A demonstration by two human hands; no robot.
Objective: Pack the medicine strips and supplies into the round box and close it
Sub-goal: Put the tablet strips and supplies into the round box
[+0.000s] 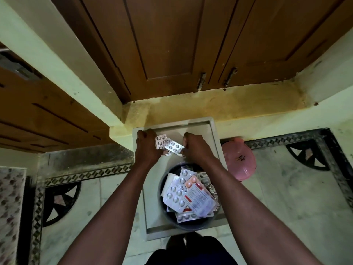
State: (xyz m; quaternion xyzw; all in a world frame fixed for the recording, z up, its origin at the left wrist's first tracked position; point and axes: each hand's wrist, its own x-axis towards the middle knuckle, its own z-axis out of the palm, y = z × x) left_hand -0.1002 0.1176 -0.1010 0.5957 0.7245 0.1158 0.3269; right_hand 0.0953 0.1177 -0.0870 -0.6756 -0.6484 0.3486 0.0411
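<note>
Both bare forearms reach forward from the bottom of the frame and converge toward the middle, wrists nearly straight. The left hand (148,148) is turned knuckles-up, its fingers curled under and pinched closed on something thin. The right hand (195,148) sits just beside it at the same height, also knuckles-up, fingers bent inward and gripping. The two hands face each other, close but not touching.
</note>
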